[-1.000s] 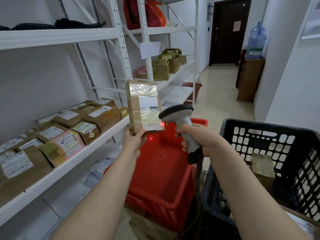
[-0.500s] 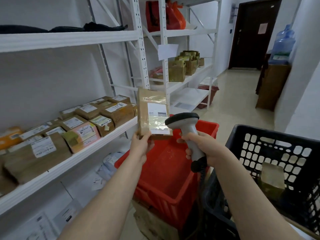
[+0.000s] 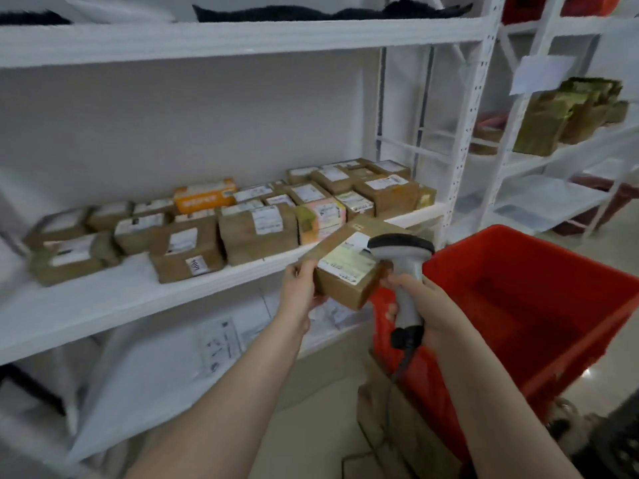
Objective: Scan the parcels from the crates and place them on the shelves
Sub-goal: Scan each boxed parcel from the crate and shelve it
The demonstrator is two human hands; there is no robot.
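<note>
White shelving (image 3: 103,305) is filling the left of the view. Its middle board is carrying a packed row of brown parcels (image 3: 257,233), with bare board showing in front of them toward the left. The red crate (image 3: 570,340) is sitting low on the right, near the shelf upright. Between crate and shelving, the held parcel (image 3: 349,274) is hanging in the air just off the front edge of the middle board, tilted, label side up. The scanner (image 3: 403,257) is overlapping the parcel's right end. The left hand (image 3: 299,288) is carrying the parcel alone, fingers clamped on its near left corner. The right hand (image 3: 432,302) is wrapping its fingers round the scanner handle. Judgement: the parcel is a taped cardboard box, stiff, and probably light, since one hand is managing it by a corner. The glossy tape is looking slippery, so bare cardboard at the end or underside is the safer hold. The white label (image 3: 340,262) is blurred and unreadable.
</note>
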